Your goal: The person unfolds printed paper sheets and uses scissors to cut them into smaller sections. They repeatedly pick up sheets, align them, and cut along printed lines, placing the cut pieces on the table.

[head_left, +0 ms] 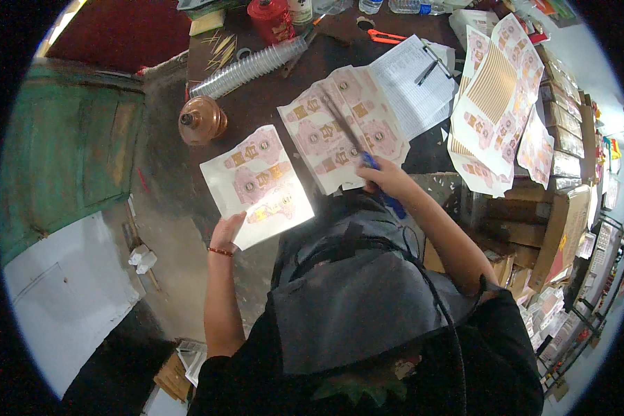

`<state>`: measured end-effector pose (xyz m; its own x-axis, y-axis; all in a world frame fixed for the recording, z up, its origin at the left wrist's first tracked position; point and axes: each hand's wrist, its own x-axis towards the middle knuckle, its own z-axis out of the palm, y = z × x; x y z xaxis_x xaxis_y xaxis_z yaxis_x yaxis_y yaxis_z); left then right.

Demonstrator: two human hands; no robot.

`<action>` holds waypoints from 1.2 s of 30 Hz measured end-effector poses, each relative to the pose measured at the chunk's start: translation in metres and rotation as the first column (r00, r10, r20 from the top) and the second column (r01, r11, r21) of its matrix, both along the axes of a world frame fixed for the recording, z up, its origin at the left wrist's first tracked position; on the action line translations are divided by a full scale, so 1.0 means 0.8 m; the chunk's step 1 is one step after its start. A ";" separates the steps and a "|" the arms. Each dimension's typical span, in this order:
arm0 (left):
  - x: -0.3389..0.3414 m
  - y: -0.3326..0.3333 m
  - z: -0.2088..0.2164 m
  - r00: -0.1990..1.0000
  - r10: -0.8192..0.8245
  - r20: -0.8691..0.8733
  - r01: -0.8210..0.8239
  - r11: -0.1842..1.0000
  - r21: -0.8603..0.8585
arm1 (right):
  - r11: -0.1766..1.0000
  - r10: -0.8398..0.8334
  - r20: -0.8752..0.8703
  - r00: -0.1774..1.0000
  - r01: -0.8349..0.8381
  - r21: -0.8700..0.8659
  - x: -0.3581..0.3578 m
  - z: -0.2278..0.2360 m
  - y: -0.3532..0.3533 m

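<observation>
A dark desk [256, 93] carries pink-and-tan printed sheets [315, 135] in front of the person. Left of these, a smaller sheet [260, 177] is pinched at its lower-left corner by the left hand [227, 233]. Blue-handled scissors [369, 160] reach over the printed sheets, the right hand [390, 179] closed around their handles. A beaded bracelet [220, 251] rings the left wrist.

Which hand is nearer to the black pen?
Right. The right hand, gripping scissors, is below the black pen in the picture; the left hand, holding a printed sheet, is farther, lower left.
</observation>
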<state>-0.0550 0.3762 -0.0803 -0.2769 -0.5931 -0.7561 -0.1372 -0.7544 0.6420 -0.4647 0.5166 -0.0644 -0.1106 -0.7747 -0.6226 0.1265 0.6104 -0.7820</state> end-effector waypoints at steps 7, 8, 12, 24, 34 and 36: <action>-0.007 -0.033 -0.004 0.959 -0.104 0.264 0.160 0.966 -0.204 | 0.941 -0.332 -0.039 0.942 0.334 0.057 -0.046 0.028 0.133; -0.008 -0.033 -0.004 0.953 -0.072 0.294 0.142 0.964 -0.225 | 0.923 -0.377 -0.010 0.926 0.377 0.083 -0.050 0.024 0.145; -0.015 -0.034 -0.002 0.947 0.064 0.313 0.056 0.932 -0.359 | 0.886 -0.455 0.049 0.889 0.447 0.126 -0.049 0.023 0.168; -0.011 -0.018 -0.012 0.744 0.192 0.640 0.263 0.797 -0.544 | 0.935 -0.315 -0.008 0.949 0.312 0.171 -0.052 0.034 0.142; -0.012 -0.021 -0.028 0.844 0.316 0.433 0.016 0.793 -0.609 | 0.949 -0.171 -0.070 0.983 0.184 0.257 -0.028 0.035 0.071; -0.014 -0.026 -0.027 0.865 0.310 0.396 -0.024 0.812 -0.583 | 0.951 -0.145 -0.050 0.988 0.153 0.269 -0.027 0.030 0.065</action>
<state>-0.0663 0.3555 -0.1018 0.1543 -0.9412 -0.3006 -0.4228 -0.3378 0.8409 -0.4862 0.5689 -0.0400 -0.2330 -0.5503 -0.8018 0.2117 0.7760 -0.5941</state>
